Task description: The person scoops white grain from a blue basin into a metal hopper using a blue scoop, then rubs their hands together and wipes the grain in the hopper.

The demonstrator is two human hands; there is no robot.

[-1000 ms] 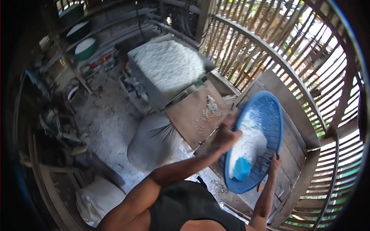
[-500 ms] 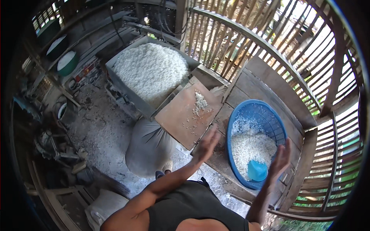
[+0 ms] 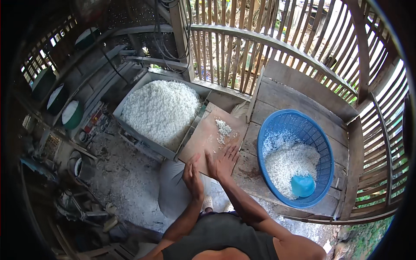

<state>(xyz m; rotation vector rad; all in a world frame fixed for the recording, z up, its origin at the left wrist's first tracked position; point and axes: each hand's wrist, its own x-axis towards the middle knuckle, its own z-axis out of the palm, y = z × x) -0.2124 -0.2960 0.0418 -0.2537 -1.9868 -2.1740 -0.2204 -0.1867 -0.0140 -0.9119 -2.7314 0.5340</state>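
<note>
My right hand (image 3: pixel 223 164) lies spread on the near right part of a flat brown board (image 3: pixel 203 144), with no object in it. Close to the board's near left edge is my left hand (image 3: pixel 193 177), holding nothing, its fingers stretched out; whether it touches the edge I cannot tell. A small pile of white crumbs (image 3: pixel 223 128) rests on the board beyond my right hand. The board slopes beside a large metal bin (image 3: pixel 146 148) heaped with white, crumbly, grated-looking food (image 3: pixel 161 112).
On the wooden bench (image 3: pixel 281 97) to the right stands a blue plastic basket (image 3: pixel 324 147) with white crumbs and a light blue scoop (image 3: pixel 302 186). A full grey sack (image 3: pixel 173 195) is below the board. Green basins (image 3: pixel 74 119) line the far left. A slatted wall (image 3: pixel 268 43) encloses the back.
Both hands have swung left from around the blue basket to the brown board. My right hand has come down onto it. The view has turned slightly.
</note>
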